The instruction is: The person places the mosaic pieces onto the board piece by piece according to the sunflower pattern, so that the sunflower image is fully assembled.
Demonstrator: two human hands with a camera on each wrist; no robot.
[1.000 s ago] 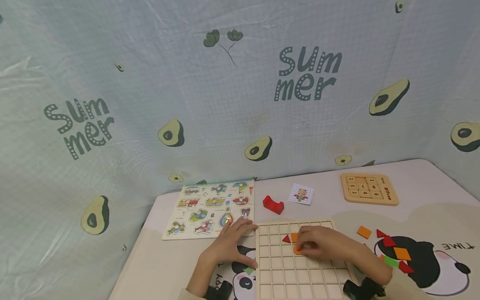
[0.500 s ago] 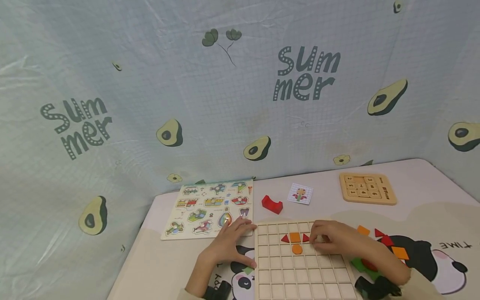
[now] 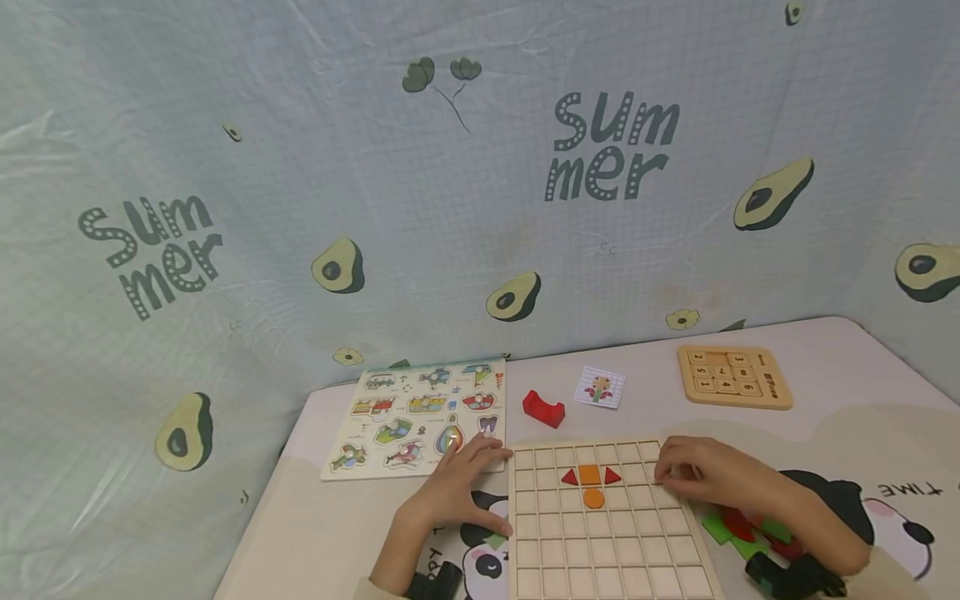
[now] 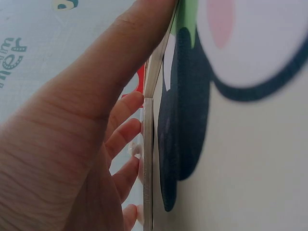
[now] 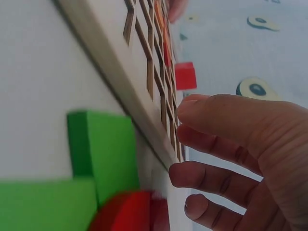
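A wooden grid board (image 3: 551, 552) lies before me. In its cells sit an orange square (image 3: 589, 474), a red triangle (image 3: 570, 477) on either side of it, and an orange circle (image 3: 593, 498) below. My left hand (image 3: 456, 493) rests at the board's left edge, thumb and fingers spread. My right hand (image 3: 716, 477) hovers by the right edge. In the right wrist view, nothing shows between its loosely bent fingers (image 5: 197, 175). Near it lie green blocks (image 5: 113, 154) and a red piece (image 5: 127, 214); the forearm hides some pieces in the head view.
A vehicle picture puzzle (image 3: 420, 425) lies at the back left, touching the left fingers. Behind the grid stand a red notched block (image 3: 543, 409) and a small pattern card (image 3: 600, 387). A wooden number puzzle (image 3: 735, 377) lies at the back right. A printed curtain (image 3: 420, 200) hangs behind.
My right hand has moved from the orange circle rightward to the board's right edge. A second red triangle now shows right of the orange square. My left hand has stayed in place.
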